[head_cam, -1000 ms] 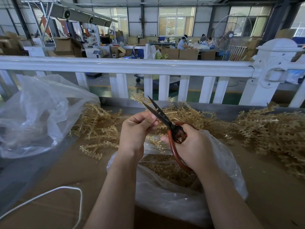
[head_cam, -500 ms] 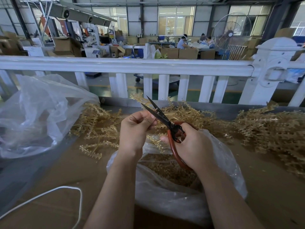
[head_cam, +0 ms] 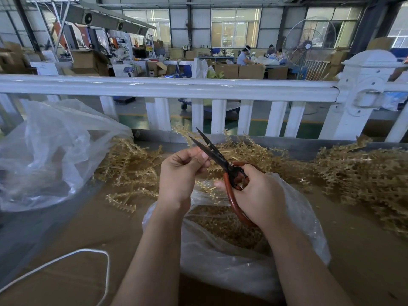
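Right hand (head_cam: 260,195) grips red-handled scissors (head_cam: 217,154), blades slightly parted beside the left hand (head_cam: 180,173), which pinches a gold sprig (head_cam: 184,134), both hands close together above the clear bag (head_cam: 242,272).

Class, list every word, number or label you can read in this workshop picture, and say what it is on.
None can be read.
White sheet on the far left bench: marks too small.
Yellow label on a background machine: blurred.
Scissors and clear bag: no lettering visible.
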The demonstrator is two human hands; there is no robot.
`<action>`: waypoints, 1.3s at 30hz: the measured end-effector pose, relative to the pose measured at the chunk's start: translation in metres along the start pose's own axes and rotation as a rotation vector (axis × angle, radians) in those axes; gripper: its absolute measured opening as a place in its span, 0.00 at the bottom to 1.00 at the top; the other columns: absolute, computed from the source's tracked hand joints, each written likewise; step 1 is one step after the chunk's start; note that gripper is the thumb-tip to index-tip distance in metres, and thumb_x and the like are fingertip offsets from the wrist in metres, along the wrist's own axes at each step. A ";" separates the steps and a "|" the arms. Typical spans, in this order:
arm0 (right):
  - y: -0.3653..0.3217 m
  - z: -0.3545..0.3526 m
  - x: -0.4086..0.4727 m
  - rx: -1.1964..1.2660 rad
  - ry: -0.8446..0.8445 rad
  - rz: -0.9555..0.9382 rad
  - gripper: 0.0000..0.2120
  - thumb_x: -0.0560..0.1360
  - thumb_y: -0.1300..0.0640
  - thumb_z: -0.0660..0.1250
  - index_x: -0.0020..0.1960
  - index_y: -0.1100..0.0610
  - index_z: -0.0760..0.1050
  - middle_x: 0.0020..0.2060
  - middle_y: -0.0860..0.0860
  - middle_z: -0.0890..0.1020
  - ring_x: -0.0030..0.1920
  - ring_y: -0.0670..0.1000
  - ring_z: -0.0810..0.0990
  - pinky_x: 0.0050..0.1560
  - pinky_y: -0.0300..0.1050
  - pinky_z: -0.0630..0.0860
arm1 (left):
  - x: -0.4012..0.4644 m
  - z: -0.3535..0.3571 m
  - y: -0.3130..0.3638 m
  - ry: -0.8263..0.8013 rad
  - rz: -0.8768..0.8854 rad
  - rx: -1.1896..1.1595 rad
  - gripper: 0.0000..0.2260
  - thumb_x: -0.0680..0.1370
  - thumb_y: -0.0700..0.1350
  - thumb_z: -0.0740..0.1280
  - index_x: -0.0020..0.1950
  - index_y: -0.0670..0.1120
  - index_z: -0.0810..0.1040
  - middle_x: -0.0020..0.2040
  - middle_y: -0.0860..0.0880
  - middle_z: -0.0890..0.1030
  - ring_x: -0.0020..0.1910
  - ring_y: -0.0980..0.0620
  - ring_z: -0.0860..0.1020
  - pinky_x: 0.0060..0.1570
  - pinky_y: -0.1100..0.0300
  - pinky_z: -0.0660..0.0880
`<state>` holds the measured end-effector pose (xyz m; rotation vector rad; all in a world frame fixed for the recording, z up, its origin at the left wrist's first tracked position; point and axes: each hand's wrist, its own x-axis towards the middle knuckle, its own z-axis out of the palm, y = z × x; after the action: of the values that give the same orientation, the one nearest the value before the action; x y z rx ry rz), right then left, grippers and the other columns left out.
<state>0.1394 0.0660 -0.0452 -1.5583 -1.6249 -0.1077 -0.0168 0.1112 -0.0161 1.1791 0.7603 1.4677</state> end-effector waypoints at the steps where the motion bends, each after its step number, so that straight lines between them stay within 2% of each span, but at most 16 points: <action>1: 0.000 0.000 0.000 0.002 -0.005 0.000 0.30 0.66 0.24 0.60 0.45 0.50 0.78 0.32 0.37 0.76 0.30 0.35 0.70 0.32 0.29 0.65 | 0.000 0.000 0.000 0.001 -0.006 -0.009 0.08 0.77 0.33 0.68 0.43 0.44 0.84 0.33 0.48 0.82 0.34 0.56 0.78 0.40 0.64 0.78; 4: 0.001 0.001 -0.001 0.022 0.000 -0.003 0.31 0.66 0.24 0.60 0.45 0.52 0.79 0.33 0.39 0.79 0.31 0.38 0.73 0.32 0.30 0.68 | 0.000 0.000 0.000 -0.009 -0.018 -0.029 0.10 0.77 0.34 0.68 0.41 0.45 0.85 0.34 0.48 0.82 0.35 0.55 0.78 0.41 0.64 0.78; 7: 0.000 -0.001 -0.002 0.032 0.027 -0.015 0.29 0.67 0.26 0.62 0.38 0.54 0.76 0.26 0.37 0.72 0.26 0.37 0.70 0.30 0.28 0.63 | -0.001 0.000 0.002 -0.030 -0.029 -0.057 0.07 0.75 0.36 0.70 0.41 0.46 0.85 0.34 0.48 0.82 0.35 0.55 0.78 0.41 0.64 0.77; 12: -0.001 -0.003 -0.001 0.011 0.004 -0.023 0.30 0.66 0.25 0.61 0.44 0.52 0.79 0.32 0.37 0.76 0.31 0.38 0.74 0.32 0.34 0.70 | -0.001 -0.002 0.002 -0.025 0.004 0.005 0.07 0.76 0.33 0.69 0.42 0.43 0.83 0.34 0.48 0.82 0.35 0.55 0.79 0.42 0.62 0.78; 16: -0.007 -0.007 -0.001 -0.016 0.049 -0.027 0.27 0.66 0.25 0.60 0.40 0.49 0.72 0.31 0.37 0.71 0.29 0.36 0.67 0.30 0.30 0.62 | -0.002 0.000 0.003 -0.030 0.045 0.095 0.11 0.76 0.32 0.69 0.39 0.47 0.83 0.33 0.51 0.82 0.34 0.56 0.79 0.41 0.63 0.78; 19: -0.006 -0.008 -0.001 -0.010 0.047 -0.034 0.26 0.66 0.25 0.60 0.40 0.49 0.71 0.32 0.37 0.73 0.29 0.38 0.68 0.30 0.29 0.62 | -0.003 0.001 0.004 -0.048 0.049 0.090 0.14 0.76 0.33 0.69 0.37 0.49 0.84 0.33 0.51 0.82 0.35 0.56 0.79 0.41 0.63 0.78; 24: -0.002 -0.004 0.000 0.009 0.023 -0.029 0.33 0.66 0.24 0.60 0.44 0.54 0.79 0.33 0.40 0.79 0.30 0.42 0.75 0.32 0.34 0.71 | -0.003 0.000 0.004 -0.060 0.040 0.075 0.08 0.76 0.34 0.69 0.42 0.46 0.84 0.34 0.50 0.82 0.35 0.55 0.79 0.44 0.60 0.77; 28: -0.002 -0.005 0.000 0.061 0.020 -0.029 0.31 0.66 0.24 0.61 0.43 0.53 0.78 0.28 0.38 0.75 0.28 0.39 0.74 0.30 0.29 0.64 | -0.004 0.000 0.004 -0.078 0.020 0.039 0.08 0.76 0.34 0.69 0.43 0.46 0.84 0.34 0.50 0.82 0.36 0.55 0.79 0.44 0.60 0.77; 34: 0.001 -0.002 -0.001 0.066 0.033 -0.037 0.31 0.66 0.24 0.61 0.41 0.52 0.78 0.26 0.40 0.76 0.27 0.39 0.75 0.28 0.31 0.66 | -0.004 0.000 0.004 -0.077 0.017 0.032 0.07 0.76 0.34 0.69 0.44 0.45 0.84 0.35 0.49 0.83 0.36 0.55 0.79 0.44 0.61 0.77; 37: 0.001 -0.001 -0.001 0.071 0.064 -0.049 0.27 0.67 0.25 0.62 0.37 0.51 0.74 0.24 0.39 0.72 0.25 0.38 0.72 0.27 0.29 0.64 | -0.004 0.000 0.004 -0.077 0.012 0.029 0.07 0.76 0.34 0.69 0.45 0.44 0.84 0.36 0.49 0.83 0.36 0.55 0.79 0.43 0.62 0.78; 39: 0.002 0.001 -0.001 0.069 0.069 -0.048 0.26 0.66 0.25 0.63 0.36 0.50 0.73 0.23 0.38 0.71 0.25 0.37 0.71 0.26 0.29 0.66 | -0.003 0.001 0.004 -0.068 -0.001 0.014 0.07 0.76 0.34 0.69 0.45 0.44 0.84 0.37 0.48 0.84 0.36 0.55 0.79 0.42 0.63 0.78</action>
<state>0.1409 0.0665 -0.0472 -1.4485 -1.5958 -0.1291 -0.0178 0.1069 -0.0133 1.2335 0.7253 1.4163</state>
